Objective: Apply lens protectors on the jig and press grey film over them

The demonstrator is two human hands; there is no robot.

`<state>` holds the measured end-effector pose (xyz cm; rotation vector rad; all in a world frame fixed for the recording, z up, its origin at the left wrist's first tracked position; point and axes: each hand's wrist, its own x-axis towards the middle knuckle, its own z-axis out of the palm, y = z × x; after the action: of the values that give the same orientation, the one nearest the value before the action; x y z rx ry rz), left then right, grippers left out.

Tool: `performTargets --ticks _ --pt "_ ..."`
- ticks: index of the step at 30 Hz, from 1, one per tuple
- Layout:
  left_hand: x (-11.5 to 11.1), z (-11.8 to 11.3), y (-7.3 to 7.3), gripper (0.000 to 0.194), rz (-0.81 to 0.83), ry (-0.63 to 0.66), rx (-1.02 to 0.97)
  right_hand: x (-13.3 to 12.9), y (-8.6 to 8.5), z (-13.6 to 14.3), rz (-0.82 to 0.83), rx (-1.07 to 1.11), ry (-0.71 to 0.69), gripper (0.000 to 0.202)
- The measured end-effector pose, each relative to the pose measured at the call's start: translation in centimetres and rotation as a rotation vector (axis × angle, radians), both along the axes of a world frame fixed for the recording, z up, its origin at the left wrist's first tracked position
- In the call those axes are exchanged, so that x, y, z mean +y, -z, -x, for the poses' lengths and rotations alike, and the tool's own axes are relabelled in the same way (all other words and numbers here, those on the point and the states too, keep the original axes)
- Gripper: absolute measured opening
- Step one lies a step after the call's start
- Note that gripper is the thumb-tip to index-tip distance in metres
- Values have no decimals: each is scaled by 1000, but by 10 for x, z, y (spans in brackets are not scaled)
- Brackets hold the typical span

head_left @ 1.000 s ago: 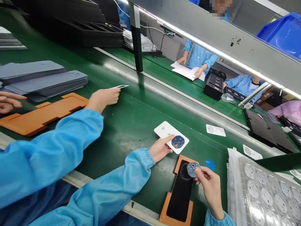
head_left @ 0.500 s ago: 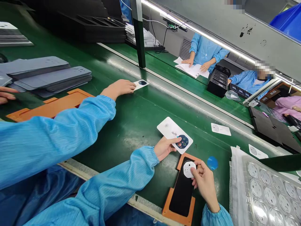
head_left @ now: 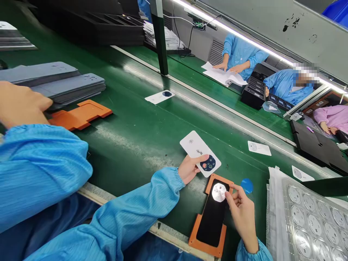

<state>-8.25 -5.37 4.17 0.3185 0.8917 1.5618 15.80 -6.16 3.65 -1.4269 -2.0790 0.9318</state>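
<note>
My left hand (head_left: 189, 169) grips a white phone-shaped card (head_left: 193, 145), thumb lying near its dark round camera print. Below and to the right, a black phone-shaped plate (head_left: 211, 223) lies in an orange fixture (head_left: 196, 243). With thumb and fingertips closed, my right hand (head_left: 243, 212) pinches the right edge of a round white disc (head_left: 218, 192) over the plate's upper end. The disc catches the light; whether it touches the plate I cannot tell. A blue round film (head_left: 247, 186) lies just beyond my right hand.
A clear tray of round discs (head_left: 286, 217) stands at right on white sheets. More printed cards (head_left: 160, 97) lie along the green belt. At left, a co-worker's hand (head_left: 23, 103) is near another orange fixture (head_left: 81, 114) and stacked grey sheets (head_left: 67, 86). A dark post (head_left: 160, 40) rises behind.
The co-worker's hand has left the far card and swung back left. My right fingers have shifted slightly toward the disc's right edge, and the disc now glints. My left hand still holds its card.
</note>
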Motion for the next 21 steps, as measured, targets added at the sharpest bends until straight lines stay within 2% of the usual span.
performTargets --ticks 4,7,13,18,21 --pt "-1 -2 4 41 38 -16 0 -7 10 2 -354 -126 -205 28" --pt "-1 -4 4 40 49 -25 10 -11 15 6 -472 -243 -272 29" --pt "-3 -10 0 39 45 -12 67 -12 13 8 -508 -223 -247 23" --pt "-8 -27 2 40 31 6 191 -8 -9 20 -567 81 -161 15" --pt "-13 -37 1 39 -13 52 280 -4 -19 35 -612 156 -113 13"
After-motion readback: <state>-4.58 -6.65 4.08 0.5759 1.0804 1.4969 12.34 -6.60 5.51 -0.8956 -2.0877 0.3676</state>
